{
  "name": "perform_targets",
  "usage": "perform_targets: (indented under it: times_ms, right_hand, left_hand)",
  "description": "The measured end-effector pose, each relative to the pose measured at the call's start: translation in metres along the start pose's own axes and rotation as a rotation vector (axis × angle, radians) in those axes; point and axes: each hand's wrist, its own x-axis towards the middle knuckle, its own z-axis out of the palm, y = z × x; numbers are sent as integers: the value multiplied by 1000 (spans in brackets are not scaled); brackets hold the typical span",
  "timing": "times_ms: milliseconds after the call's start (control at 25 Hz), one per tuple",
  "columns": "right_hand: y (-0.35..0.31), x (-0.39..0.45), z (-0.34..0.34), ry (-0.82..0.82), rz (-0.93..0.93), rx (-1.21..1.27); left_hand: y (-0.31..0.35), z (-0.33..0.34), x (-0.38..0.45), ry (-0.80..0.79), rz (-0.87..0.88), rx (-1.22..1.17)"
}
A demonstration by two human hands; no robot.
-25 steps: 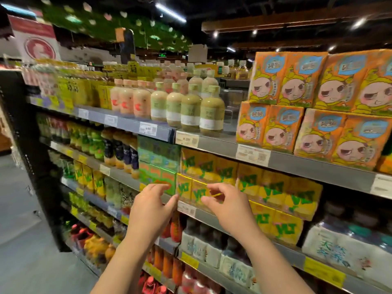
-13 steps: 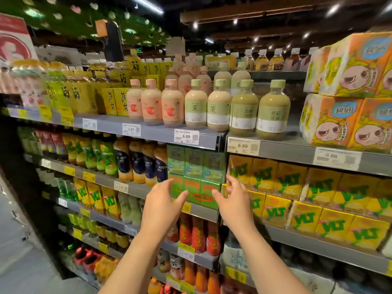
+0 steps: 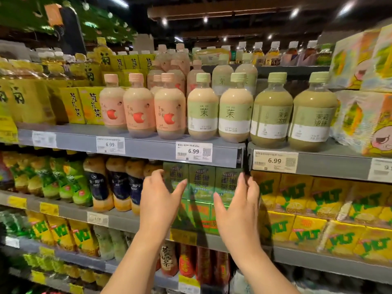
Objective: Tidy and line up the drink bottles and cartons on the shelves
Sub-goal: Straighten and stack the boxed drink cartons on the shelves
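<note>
A: While both hands hover at the stack of green tea cartons (image 3: 201, 187), what could go wrong? The left hand (image 3: 158, 200) and the right hand (image 3: 239, 205) have straight, spread fingers and hold nothing, 1 at each side of the stack, on the second shelf (image 3: 118, 219) down.

B: The cartons sit 2 tiers high, so a squeeze on the top tier alone would likely slide it off the lower one, or skew the row. The left fingertips are also just beside the dark-labelled bottles (image 3: 118, 183); a wide push could knock the nearest of them over. On the right, the yellow lemon tea cartons (image 3: 297, 198) touch the stack, so a shove that way may crowd them.

A: And the milk tea bottles (image 3: 203, 111) above?

B: Well apart from the hands, on the top shelf (image 3: 148, 148), so little risk there.

A: What differs from half a second ago?

B: The view has come nearer and shifted left, so the green cartons now lie between the hands. The hands have spread wider and risen to the upper tier. They are still not gripping anything.
</note>
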Motion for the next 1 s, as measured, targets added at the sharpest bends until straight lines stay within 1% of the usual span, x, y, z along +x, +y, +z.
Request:
perform_targets:
  times_ms: [80, 160, 280, 360, 440, 600, 760, 880, 1000]
  right_hand:
    - [-7, 1, 5, 18, 63, -15]
    - [-13, 3, 6, 73, 131, 27]
    - [-22, 13, 7, 165, 225, 11]
    - [-26, 15, 6, 189, 275, 1]
    - [-32, 8, 7, 204, 320, 35]
    - [-42, -17, 19, 271, 357, 75]
    - [-49, -49, 28, 379, 369, 109]
    - [-51, -70, 39, 471, 390, 136]
    - [-52, -76, 39, 497, 380, 103]
  left_hand:
    - [-4, -3, 7, -3, 20, -22]
    - [-7, -7, 12, -6, 46, -26]
    - [-18, -10, 27, -96, 115, 9]
    - [-26, -11, 37, -165, 151, -26]
    - [-32, -8, 44, -200, 168, -61]
    - [-38, -5, 42, -212, 124, -170]
    - [-47, -9, 28, -214, 151, -358]
    - [-55, -10, 27, -241, 179, -406]
    - [-58, -11, 34, -283, 242, -430]
